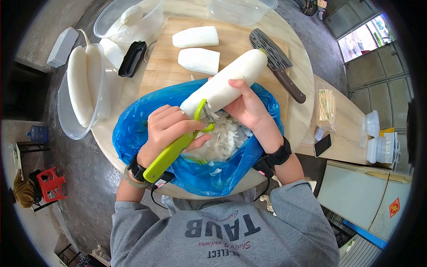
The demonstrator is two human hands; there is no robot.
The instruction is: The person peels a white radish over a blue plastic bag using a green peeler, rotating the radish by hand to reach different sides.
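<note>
My left hand is shut on a lime-green peeler, whose blade rests against the lower end of a long white radish. My right hand grips that radish around its middle and holds it tilted over an open blue plastic bag. White peelings lie heaped inside the bag, under both hands. The bag sits at the near edge of a round table.
Two cut radish pieces and a cleaver lie on a wooden cutting board. A clear tub at left holds whole radishes; a clear bowl stands behind. A phone and skewers lie at right.
</note>
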